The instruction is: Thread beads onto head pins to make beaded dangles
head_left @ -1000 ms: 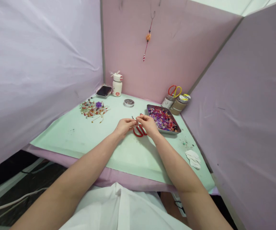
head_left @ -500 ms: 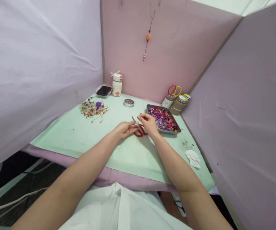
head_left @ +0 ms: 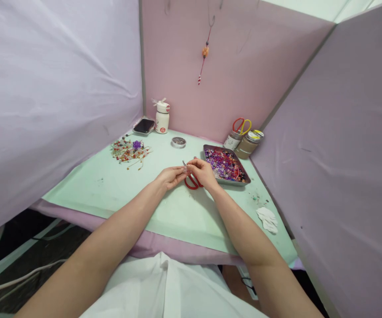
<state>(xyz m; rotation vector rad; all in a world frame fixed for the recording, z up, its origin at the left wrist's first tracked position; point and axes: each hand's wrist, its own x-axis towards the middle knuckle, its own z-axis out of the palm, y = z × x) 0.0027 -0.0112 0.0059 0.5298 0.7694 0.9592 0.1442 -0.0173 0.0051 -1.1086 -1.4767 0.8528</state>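
My left hand (head_left: 170,177) is closed, its thumb and fingertips pinching a small clear, pinkish beadwork piece (head_left: 185,169). My right hand (head_left: 203,172) is also closed in a pinch, its fingertips meeting that piece from the right. Any thread or cord between the two hands is too fine to make out. Under the hands lie scissors with red handles (head_left: 192,182); a blade tip shows just beyond the fingertips, and the rest is covered. Right of my right hand stands a metal tray (head_left: 232,182) full of purple, red and dark beads.
A heap of beaded strings (head_left: 127,152) lies at left. At the back are a phone (head_left: 144,126), a white bottle (head_left: 162,120) and a small round dish (head_left: 178,142). Two jars (head_left: 248,145) stand behind the tray, one holding scissors. A crumpled white cloth (head_left: 267,220) lies at right.
My right hand has moved slightly left and down, bringing its fingertips to those of my left hand. The scissors' blade is now more covered by the fingers.
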